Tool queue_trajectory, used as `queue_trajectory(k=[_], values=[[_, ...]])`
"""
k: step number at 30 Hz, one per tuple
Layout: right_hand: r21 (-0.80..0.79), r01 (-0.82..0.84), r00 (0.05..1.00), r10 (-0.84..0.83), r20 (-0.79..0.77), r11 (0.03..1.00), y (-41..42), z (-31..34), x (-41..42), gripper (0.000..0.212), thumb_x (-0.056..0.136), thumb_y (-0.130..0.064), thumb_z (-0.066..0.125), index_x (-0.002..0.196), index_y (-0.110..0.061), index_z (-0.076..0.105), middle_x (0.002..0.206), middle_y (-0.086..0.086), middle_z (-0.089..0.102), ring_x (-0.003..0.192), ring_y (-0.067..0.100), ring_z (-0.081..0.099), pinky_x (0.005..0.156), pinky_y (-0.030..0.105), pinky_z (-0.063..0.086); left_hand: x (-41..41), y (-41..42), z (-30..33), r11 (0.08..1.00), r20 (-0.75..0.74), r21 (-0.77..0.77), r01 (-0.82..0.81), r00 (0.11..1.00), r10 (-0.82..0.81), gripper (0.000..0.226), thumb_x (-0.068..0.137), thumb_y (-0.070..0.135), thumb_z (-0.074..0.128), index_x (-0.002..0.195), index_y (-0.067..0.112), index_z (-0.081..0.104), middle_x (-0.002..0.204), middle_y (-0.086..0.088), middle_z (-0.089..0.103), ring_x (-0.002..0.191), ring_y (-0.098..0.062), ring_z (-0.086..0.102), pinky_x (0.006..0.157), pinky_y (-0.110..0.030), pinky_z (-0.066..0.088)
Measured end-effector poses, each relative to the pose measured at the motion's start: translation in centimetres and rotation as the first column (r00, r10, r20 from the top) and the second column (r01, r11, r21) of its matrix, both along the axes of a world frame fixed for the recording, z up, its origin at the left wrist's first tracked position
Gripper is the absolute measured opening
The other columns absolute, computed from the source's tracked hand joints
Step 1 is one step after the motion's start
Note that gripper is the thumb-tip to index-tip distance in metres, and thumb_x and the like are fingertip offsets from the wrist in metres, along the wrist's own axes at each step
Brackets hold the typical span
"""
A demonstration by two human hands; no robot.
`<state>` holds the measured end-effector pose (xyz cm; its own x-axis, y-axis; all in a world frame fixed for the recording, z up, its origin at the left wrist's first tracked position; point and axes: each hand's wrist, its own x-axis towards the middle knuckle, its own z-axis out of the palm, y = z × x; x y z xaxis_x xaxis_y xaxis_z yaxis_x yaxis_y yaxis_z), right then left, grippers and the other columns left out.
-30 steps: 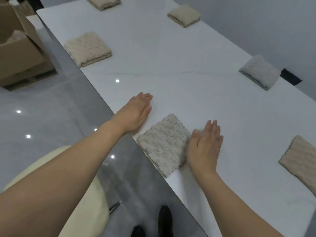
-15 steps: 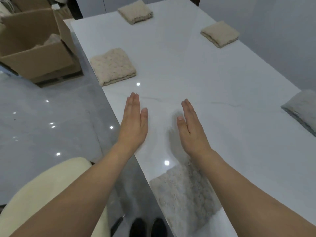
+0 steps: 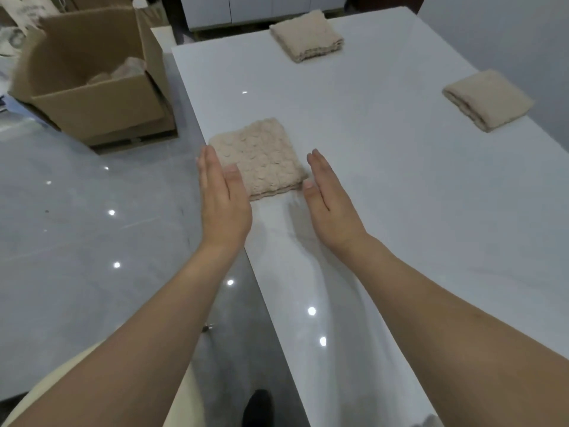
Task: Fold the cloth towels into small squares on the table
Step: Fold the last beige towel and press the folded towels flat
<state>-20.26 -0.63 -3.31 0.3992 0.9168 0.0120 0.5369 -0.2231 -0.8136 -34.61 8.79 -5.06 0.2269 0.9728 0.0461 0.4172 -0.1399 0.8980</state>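
While the grey folded towel that had lain between the hands a second before had slid out of the bottom of the head view, a beige folded towel [image 3: 258, 157] by the near left edge of the table [image 3: 385, 186] had come to sit between them. Both hands had travelled up the table with fingers straight and together, holding nothing: the left hand [image 3: 222, 197] reached over the towel's left edge, and the right hand [image 3: 328, 195] stood on edge just beside its right corner; whether either touched the cloth could not be told. That suggested one square was finished and this one was about to be squared up. Two more folded towels lay well apart further off, one at the far end [image 3: 307, 35] and one near the right edge [image 3: 488, 100]. The tabletop was white and glossy, the floor [image 3: 77, 226] grey and shiny, and an open cardboard box [image 3: 92, 78] with cloth inside stood left of the table.
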Motion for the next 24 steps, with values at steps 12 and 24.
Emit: queue_trajectory(k=[12, 24], values=[[-0.197, -0.099, 0.847, 0.187, 0.497, 0.975, 9.6, -3.8, 2.2, 0.054, 0.103, -0.039, 0.017, 0.153, -0.02, 0.02, 0.161, 0.0, 0.012, 0.148, 0.014, 0.01, 0.121, 0.039, 0.005, 1.6, 6.3, -2.9, 0.991, -0.128, 0.021, 0.134, 0.983, -0.131, 0.056, 0.108, 0.036, 0.022, 0.157, 0.011, 0.014, 0.166, -0.002, 0.005, 0.152, -0.011, -0.004, 0.119, -0.019, -0.002], [-0.243, 0.242, 0.817, -0.062, 0.573, 0.94, 9.3, -4.1, 1.5, 0.056, 0.102, -0.035, 0.011, 0.152, -0.015, 0.024, 0.16, 0.0, 0.018, 0.148, 0.012, 0.007, 0.12, 0.041, 0.0, 1.0, 7.0, -3.6, 0.984, -0.467, 0.034, 0.175, 0.873, -0.139, 0.058, 0.105, 0.034, 0.017, 0.158, 0.013, 0.008, 0.166, 0.0, 0.002, 0.152, -0.019, 0.002, 0.122, -0.05, 0.006]])
